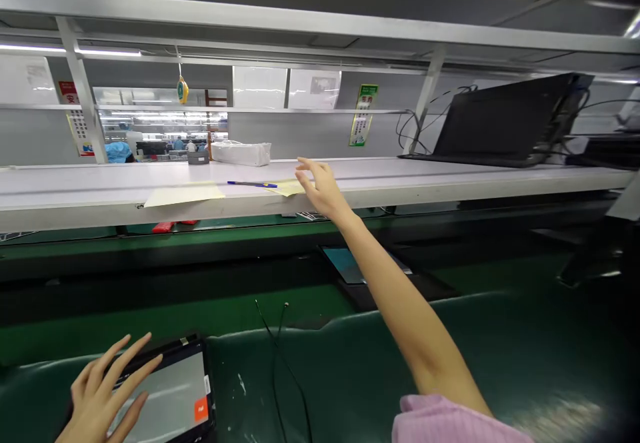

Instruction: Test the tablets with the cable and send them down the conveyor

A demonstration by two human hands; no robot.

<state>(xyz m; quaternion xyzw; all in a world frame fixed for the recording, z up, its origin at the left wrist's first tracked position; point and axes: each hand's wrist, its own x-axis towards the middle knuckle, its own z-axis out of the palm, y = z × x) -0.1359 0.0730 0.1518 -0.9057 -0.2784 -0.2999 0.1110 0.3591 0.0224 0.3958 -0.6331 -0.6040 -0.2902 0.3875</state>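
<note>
- Left hand (103, 390): open, fingers splayed, not clenched, lying across the corner of a black-cased tablet (170, 390) on a green mat (325, 363).
- The tablet looks stiff, slippery and fragile; its edges seem the safest hold.
- Right hand (323, 190): open, grasping nothing, just beside a light, soft yellow paper slip (286, 188) on a white shelf (475, 183). A thin edge would suit a pinch.
- Near the slip: a blue pen (253, 184) and a larger paper sheet (183, 194).
- Farther right: a black monitor (505, 120).

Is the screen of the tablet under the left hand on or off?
On: the tablet shows a lit grey image and an orange button, partly covered by the left hand.
</note>
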